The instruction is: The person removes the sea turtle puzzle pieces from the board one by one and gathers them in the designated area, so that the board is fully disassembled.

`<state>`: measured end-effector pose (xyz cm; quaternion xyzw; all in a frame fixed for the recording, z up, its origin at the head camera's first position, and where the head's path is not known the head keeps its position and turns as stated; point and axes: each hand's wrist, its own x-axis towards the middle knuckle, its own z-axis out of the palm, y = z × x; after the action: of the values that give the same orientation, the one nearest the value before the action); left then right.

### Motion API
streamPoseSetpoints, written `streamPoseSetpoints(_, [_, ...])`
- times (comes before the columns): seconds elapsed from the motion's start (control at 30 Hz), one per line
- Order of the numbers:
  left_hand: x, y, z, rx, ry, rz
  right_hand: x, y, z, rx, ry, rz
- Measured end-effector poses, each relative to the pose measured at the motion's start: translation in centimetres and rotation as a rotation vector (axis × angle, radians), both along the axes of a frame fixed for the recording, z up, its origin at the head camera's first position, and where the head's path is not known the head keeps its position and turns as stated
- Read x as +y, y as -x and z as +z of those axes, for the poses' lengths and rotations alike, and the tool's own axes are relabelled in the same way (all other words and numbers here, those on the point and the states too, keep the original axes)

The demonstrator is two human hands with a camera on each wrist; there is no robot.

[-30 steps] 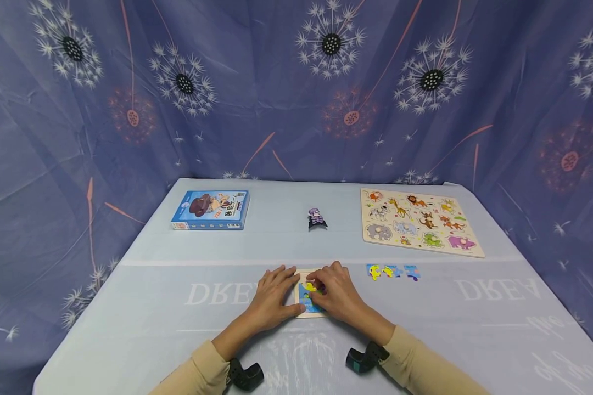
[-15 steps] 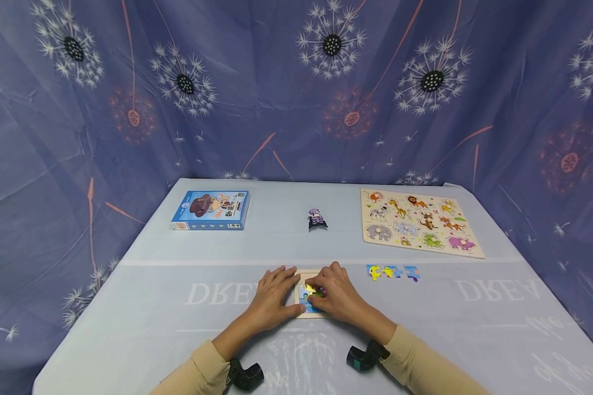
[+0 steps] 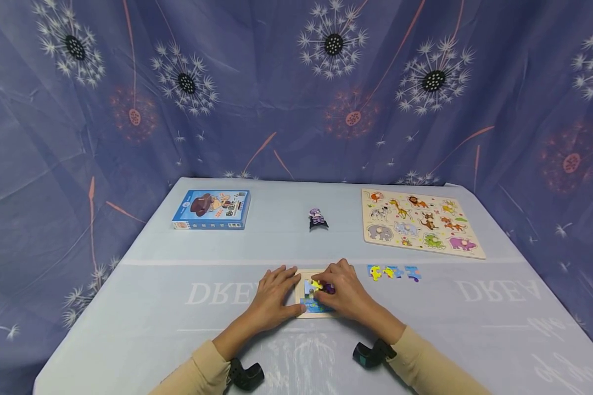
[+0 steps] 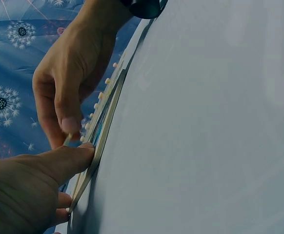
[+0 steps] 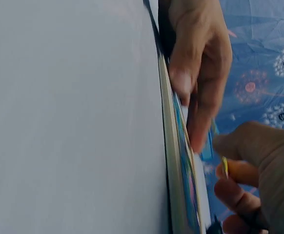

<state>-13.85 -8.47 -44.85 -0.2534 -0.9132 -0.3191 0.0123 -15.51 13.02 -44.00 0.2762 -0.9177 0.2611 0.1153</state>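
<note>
A small wooden jigsaw tray [image 3: 298, 277] with a blue picture lies in front of me, blue puzzle pieces [image 3: 310, 305] along its lower part. My left hand [image 3: 274, 299] rests along its left edge, fingers extended, the thumb [image 4: 81, 152] pressing on the frame. Over the tray, my right hand [image 3: 345, 288] pinches a yellow-and-blue puzzle piece [image 3: 311, 287] between thumb and fingers. In the right wrist view, that piece's yellow edge [image 5: 225, 166] shows, held apart from the tray. The right hand hides the tray's right side.
Several loose puzzle pieces [image 3: 394, 272] lie in a row right of the tray. A wooden animal knob puzzle [image 3: 420, 222] lies at the back right. A blue game box [image 3: 210, 210] is at the back left, and a small purple-and-black figure [image 3: 317, 219] at the back middle.
My right hand has moved slightly up and right, raising the pinched puzzle piece and baring part of the tray's wooden floor. My left hand has stayed in place.
</note>
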Motion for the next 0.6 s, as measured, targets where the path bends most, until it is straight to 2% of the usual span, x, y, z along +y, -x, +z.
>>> streamPoseSetpoints(0.17, [0.0,0.0,0.0,-0.003,-0.01,0.004,2.2,-0.1,0.7,-0.051,0.016,-0.04])
streamPoseSetpoints(0.6, [0.1,-0.1,0.0,-0.003,-0.015,0.008,8.9,-0.4,1.0,-0.045,-0.027,-0.139])
